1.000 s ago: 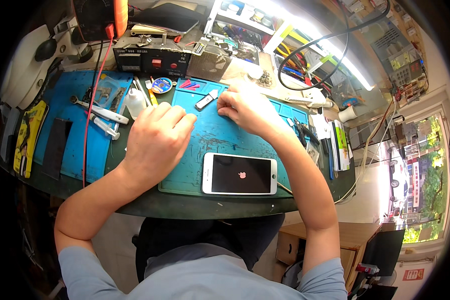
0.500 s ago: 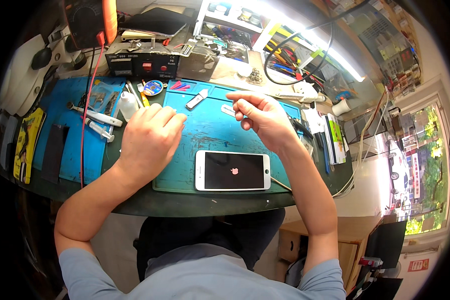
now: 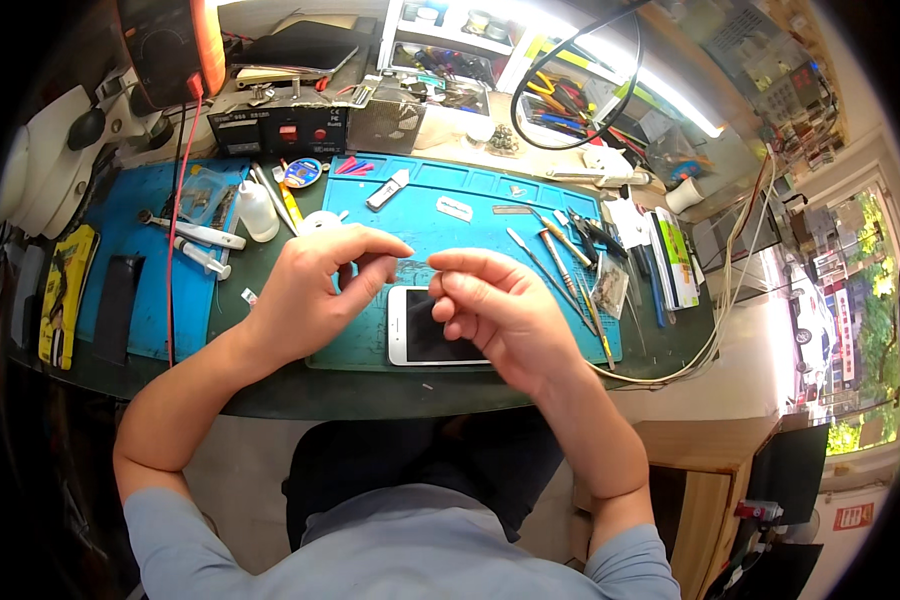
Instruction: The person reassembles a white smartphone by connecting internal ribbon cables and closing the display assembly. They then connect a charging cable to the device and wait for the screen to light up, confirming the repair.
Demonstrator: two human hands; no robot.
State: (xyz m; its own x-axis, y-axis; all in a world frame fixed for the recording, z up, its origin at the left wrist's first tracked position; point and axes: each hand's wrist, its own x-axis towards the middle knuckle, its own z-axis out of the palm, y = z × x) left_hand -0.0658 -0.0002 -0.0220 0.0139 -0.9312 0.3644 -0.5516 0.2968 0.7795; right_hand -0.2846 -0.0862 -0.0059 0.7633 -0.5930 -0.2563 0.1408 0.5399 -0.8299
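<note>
A white smartphone (image 3: 398,335) lies face up across the blue work mat, its dark screen partly hidden behind my right hand (image 3: 500,315). That hand hovers over the phone with thumb and index finger drawn together and the others curled. To the left of the phone, my left hand (image 3: 315,290) is raised off the bench, its thumb and index finger bent into a pinch. The two sets of fingertips face each other with a small gap between. Anything they hold is too small to make out.
On the mat's right lie tweezers and thin tools (image 3: 560,265) beside a small clear bag (image 3: 610,285). A white bottle (image 3: 258,210) stands left of the mat. Behind are a black power unit (image 3: 270,132) and an orange-edged meter (image 3: 165,50). A red cable (image 3: 175,240) hangs at left.
My right hand has come down and toward me, over the phone. The left hand's fist has loosened into a pinch and moved right, bringing both hands' fingertips close. The view has shifted slightly.
</note>
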